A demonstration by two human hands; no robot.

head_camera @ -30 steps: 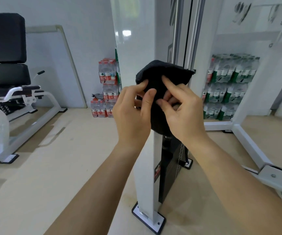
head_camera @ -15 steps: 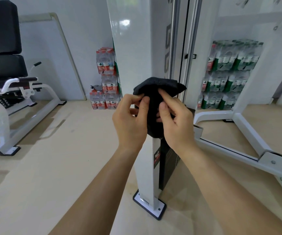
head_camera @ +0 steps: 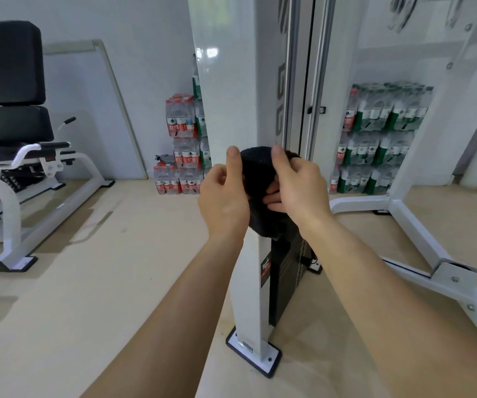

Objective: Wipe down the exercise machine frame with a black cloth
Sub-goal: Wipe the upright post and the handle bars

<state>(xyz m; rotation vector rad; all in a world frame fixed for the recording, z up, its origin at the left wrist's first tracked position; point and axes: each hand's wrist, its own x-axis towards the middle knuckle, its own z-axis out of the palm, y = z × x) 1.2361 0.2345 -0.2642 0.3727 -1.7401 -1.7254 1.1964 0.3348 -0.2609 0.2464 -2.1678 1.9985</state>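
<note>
Cloth (head_camera: 260, 179) black, matt, nubby terry; frame post (head_camera: 225, 96) glossy white painted metal (reflects light).

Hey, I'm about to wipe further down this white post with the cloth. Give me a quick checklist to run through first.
1. Both hands on the cloth: ok. The left hand and right hand grip the cloth.
2. Cloth at the post: ok. It covers the front edge.
3. Cloth pressed flat: cannot tell. The hands hide the contact.
4. Path down to the base plate: ok. Nothing hangs on the post below the cloth.
5. Fingers away from the weight stack: ok. It sits lower, behind the post.
</note>
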